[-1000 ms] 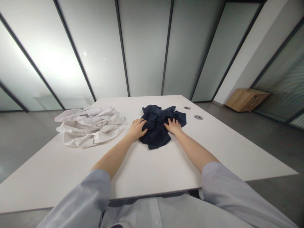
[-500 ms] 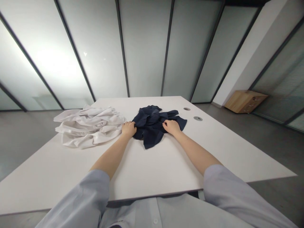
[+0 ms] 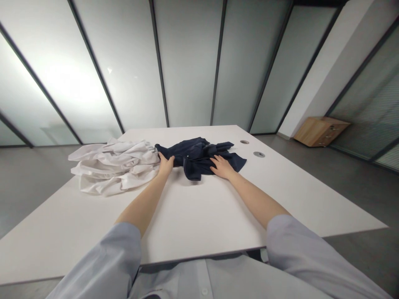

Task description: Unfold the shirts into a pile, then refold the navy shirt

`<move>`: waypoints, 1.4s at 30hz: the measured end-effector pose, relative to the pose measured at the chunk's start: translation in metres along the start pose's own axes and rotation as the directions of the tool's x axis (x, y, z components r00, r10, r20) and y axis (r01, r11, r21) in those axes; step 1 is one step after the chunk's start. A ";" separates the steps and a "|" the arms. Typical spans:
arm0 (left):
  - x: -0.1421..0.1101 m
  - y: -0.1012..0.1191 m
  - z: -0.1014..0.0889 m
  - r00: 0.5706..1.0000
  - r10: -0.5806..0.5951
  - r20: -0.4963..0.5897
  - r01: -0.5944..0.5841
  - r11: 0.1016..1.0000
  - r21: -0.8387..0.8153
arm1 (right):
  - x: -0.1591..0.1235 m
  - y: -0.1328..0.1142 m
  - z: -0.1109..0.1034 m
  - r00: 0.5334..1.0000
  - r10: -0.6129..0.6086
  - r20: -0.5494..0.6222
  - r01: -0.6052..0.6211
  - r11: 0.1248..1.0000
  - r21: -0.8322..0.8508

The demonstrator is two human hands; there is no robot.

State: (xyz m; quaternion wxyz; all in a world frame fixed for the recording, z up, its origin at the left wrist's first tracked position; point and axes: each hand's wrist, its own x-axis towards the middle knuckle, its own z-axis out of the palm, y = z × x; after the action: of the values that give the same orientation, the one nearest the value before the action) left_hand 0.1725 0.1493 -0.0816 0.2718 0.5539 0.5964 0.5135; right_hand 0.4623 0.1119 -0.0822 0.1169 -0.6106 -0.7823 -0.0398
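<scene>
A crumpled navy shirt (image 3: pixel 195 154) lies in the middle of the table, with a small pale dot like a button on it and a curled flap at its front. My left hand (image 3: pixel 166 163) grips its left end, thumb on the near side and fingertips partly hidden by the cloth. Resting on the shirt's right part, my right hand (image 3: pixel 222 167) has its fingers spread. To the left lies a heap of white cloth (image 3: pixel 120 164), wrinkled in several folds and right beside my left hand.
The white table (image 3: pixel 218 220) has two round grommets, a far one (image 3: pixel 245 142) and a nearer one (image 3: pixel 259 154), on its right side. A wooden cabinet (image 3: pixel 321 131) stands on the floor at the right. Frosted glass panels (image 3: pixel 190 62) rise behind the table.
My left hand has drawn the shirt's left end out toward the white cloth. The front flap has pulled back and curled. My right hand's fingers have opened out on the fabric.
</scene>
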 end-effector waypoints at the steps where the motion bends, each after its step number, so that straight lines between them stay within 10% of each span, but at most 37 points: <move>1: -0.006 0.004 0.000 0.996 0.086 -0.020 -0.082 0.988 0.133 | -0.001 -0.001 0.000 0.998 0.042 0.052 -0.042 0.999 -0.006; 7: -0.041 0.031 0.005 0.850 0.460 0.257 -0.524 0.690 0.499 | 0.000 -0.009 -0.016 0.973 0.205 0.104 -0.196 0.976 -0.095; 14: -0.050 0.023 0.018 0.799 0.200 0.567 -0.574 0.536 0.620 | 0.004 -0.007 -0.030 0.996 0.082 -0.039 -0.081 0.997 0.021; 18: -0.041 0.021 0.017 0.685 0.215 0.696 -0.687 0.510 0.518 | 0.005 0.004 -0.017 0.989 -0.015 -0.147 0.016 1.000 0.004; 21: -0.033 0.020 0.016 0.611 0.223 0.759 -0.729 0.531 0.432 | 0.004 0.009 -0.005 1.000 -0.023 0.014 0.023 1.000 -0.015; 28: -0.030 0.015 0.013 0.834 0.289 0.470 -0.548 0.531 0.646 | 0.003 0.016 -0.005 0.956 0.247 0.161 -0.241 0.969 -0.058; 34: -0.042 0.026 0.011 0.707 0.505 0.494 -0.706 0.485 0.516 | 0.000 0.019 -0.011 0.921 0.373 0.109 -0.363 0.927 -0.096; 38: -0.053 0.032 0.020 0.623 0.442 0.645 -0.775 0.464 0.430 | -0.001 0.001 -0.021 0.957 0.279 0.078 -0.269 0.956 -0.112; 42: -0.053 0.030 0.022 0.671 0.315 0.671 -0.719 0.501 0.483 | 0.003 -0.020 -0.030 0.991 0.093 0.096 -0.098 0.994 0.048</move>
State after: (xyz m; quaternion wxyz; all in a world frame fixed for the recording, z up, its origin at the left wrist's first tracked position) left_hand 0.2166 0.1019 -0.0743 0.0025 0.8831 0.4497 0.1337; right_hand 0.4467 0.1033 -0.0511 0.0978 -0.6451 -0.7577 0.0151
